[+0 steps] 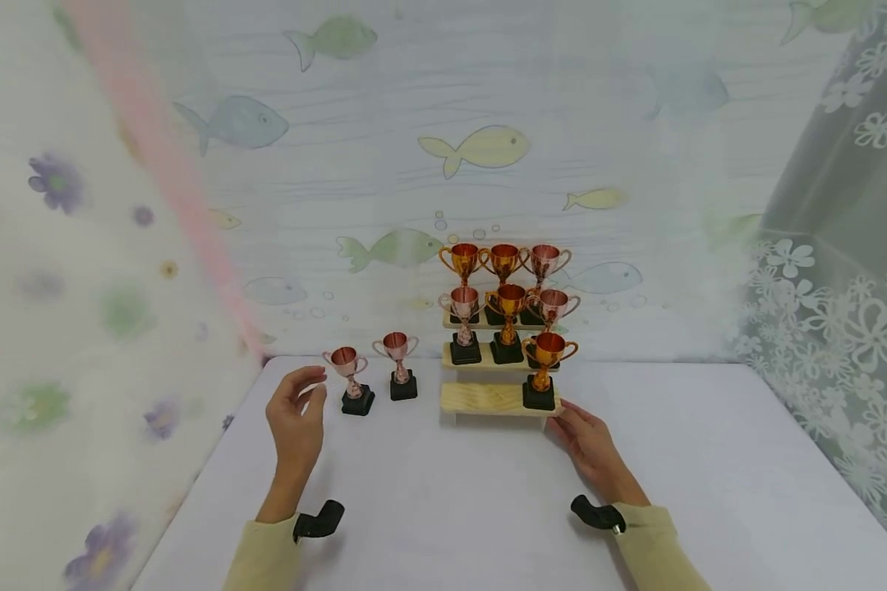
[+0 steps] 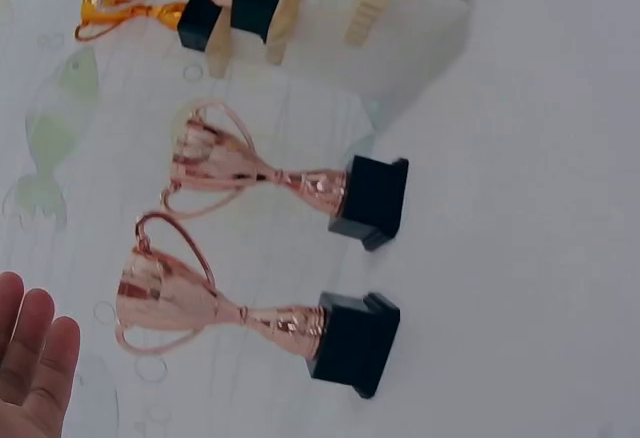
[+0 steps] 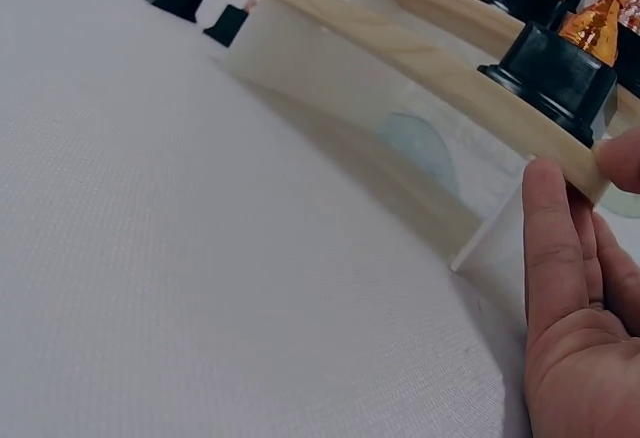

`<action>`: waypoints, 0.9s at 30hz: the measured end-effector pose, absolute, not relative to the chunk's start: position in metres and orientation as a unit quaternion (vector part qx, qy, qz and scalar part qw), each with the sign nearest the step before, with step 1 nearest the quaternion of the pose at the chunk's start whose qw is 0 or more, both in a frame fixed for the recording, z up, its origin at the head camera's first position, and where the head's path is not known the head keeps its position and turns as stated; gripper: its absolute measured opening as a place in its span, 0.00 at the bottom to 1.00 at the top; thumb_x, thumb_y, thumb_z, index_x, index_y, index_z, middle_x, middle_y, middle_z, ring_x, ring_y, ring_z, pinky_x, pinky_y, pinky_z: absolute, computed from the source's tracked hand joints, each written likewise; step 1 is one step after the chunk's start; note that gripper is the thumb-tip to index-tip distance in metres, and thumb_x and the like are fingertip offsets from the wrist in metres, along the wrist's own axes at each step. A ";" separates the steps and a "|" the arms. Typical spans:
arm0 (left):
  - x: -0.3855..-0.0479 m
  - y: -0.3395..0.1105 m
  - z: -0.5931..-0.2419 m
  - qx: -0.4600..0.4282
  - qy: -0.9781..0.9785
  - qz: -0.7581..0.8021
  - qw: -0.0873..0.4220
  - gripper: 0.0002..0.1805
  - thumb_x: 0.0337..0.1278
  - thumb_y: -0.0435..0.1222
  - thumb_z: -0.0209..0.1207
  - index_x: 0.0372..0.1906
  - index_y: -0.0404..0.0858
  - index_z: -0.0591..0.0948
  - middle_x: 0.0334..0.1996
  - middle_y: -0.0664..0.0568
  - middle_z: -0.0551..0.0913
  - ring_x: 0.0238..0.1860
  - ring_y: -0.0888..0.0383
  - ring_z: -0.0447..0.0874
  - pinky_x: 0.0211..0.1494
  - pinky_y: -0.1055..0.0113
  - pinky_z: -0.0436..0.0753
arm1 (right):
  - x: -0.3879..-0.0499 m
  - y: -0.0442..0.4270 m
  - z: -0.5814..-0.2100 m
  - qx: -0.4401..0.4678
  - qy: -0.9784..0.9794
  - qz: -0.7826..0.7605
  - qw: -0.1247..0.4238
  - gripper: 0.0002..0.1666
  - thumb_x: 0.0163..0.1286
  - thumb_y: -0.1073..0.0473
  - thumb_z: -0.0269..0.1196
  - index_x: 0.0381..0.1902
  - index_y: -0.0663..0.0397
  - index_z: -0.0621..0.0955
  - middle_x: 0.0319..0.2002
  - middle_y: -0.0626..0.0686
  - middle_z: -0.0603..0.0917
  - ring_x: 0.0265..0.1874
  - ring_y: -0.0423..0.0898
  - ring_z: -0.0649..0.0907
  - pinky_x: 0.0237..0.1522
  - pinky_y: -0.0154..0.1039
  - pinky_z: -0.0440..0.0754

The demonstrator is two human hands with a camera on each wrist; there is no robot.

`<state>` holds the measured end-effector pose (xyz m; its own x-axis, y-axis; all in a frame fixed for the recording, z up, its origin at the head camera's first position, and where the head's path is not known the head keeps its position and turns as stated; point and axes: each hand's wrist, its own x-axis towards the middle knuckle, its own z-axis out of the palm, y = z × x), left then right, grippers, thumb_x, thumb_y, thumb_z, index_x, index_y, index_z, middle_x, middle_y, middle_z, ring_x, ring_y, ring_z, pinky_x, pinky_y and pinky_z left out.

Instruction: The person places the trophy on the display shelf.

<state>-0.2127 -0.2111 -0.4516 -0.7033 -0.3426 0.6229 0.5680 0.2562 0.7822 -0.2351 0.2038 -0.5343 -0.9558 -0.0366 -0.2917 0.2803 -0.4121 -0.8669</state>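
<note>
Two rose-gold trophy cups on black bases stand on the table left of a tiered wooden stand (image 1: 479, 398). My left hand (image 1: 297, 423) is beside the outer trophy (image 1: 346, 364), fingers loosely bent around nothing; a gap shows in the left wrist view between its fingers (image 2: 45, 358) and that cup. The other trophy (image 1: 396, 349) is nearer the stand. At the stand's lower right corner my right hand (image 1: 591, 451) grips the bottom board (image 3: 440, 76), thumb at its end and fingers underneath. One gold trophy (image 1: 545, 353) stands on that board's right end.
The middle tier bears a rose-gold trophy (image 1: 464, 308), a gold one (image 1: 511, 304) and another rose-gold one (image 1: 553, 306). Two gold cups and a rose-gold cup line the top tier. A fish-patterned curtain (image 1: 384, 164) hangs behind the white-covered table (image 1: 443, 501).
</note>
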 end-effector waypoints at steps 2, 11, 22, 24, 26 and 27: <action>-0.217 -0.220 -0.462 -0.069 -0.693 -0.612 0.375 0.13 0.61 0.15 0.53 0.49 0.20 0.80 0.46 0.31 0.82 0.47 0.55 0.83 0.49 0.81 0.82 | -0.236 0.204 -0.534 0.122 0.529 -0.834 0.096 0.36 0.82 0.59 0.51 0.80 0.65 0.53 0.75 0.61 0.63 0.48 0.32 0.84 0.63 0.31 0.78; -0.235 -0.233 -0.474 -0.034 -0.728 -0.624 0.280 0.26 0.59 0.20 0.62 0.63 0.25 0.72 0.57 0.39 0.75 0.57 0.54 0.76 0.59 0.73 0.80 | -0.237 0.204 -0.536 0.133 0.518 -0.839 0.098 0.36 0.82 0.58 0.51 0.80 0.64 0.53 0.73 0.59 0.65 0.48 0.33 0.85 0.63 0.32 0.78; -0.270 -0.231 -0.482 0.002 -0.767 -0.612 0.190 0.40 0.64 0.29 0.64 0.76 0.30 0.57 0.72 0.35 0.62 0.76 0.40 0.58 0.80 0.45 0.58 | -0.239 0.207 -0.539 0.116 0.502 -0.851 0.101 0.36 0.82 0.60 0.51 0.80 0.64 0.53 0.72 0.58 0.67 0.49 0.35 0.85 0.63 0.33 0.78; -0.274 -0.231 -0.483 0.003 -0.759 -0.627 0.174 0.41 0.65 0.30 0.63 0.77 0.31 0.56 0.72 0.34 0.62 0.77 0.41 0.57 0.81 0.45 0.55 | -0.239 0.207 -0.539 0.113 0.503 -0.851 0.103 0.35 0.82 0.60 0.50 0.80 0.64 0.53 0.75 0.60 0.62 0.49 0.34 0.85 0.64 0.33 0.78; -0.278 -0.231 -0.484 0.000 -0.750 -0.642 0.157 0.42 0.66 0.30 0.63 0.78 0.32 0.54 0.72 0.34 0.62 0.77 0.42 0.56 0.82 0.45 0.53 | -0.239 0.207 -0.539 0.111 0.503 -0.850 0.105 0.35 0.83 0.60 0.50 0.80 0.63 0.52 0.77 0.62 0.59 0.50 0.34 0.85 0.64 0.33 0.77; -0.279 -0.231 -0.485 -0.002 -0.748 -0.647 0.150 0.42 0.66 0.30 0.63 0.78 0.32 0.53 0.72 0.35 0.62 0.77 0.43 0.56 0.82 0.46 0.53 | -0.238 0.207 -0.539 0.108 0.504 -0.850 0.107 0.36 0.83 0.59 0.50 0.80 0.63 0.51 0.78 0.62 0.58 0.50 0.34 0.84 0.64 0.32 0.77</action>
<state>-0.2789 -0.2310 -0.4849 -0.9547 -0.1910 0.2281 0.1983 0.1628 0.9665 -0.2385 0.2074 -0.5395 -0.9537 -0.0722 -0.2919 0.2908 -0.4686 -0.8342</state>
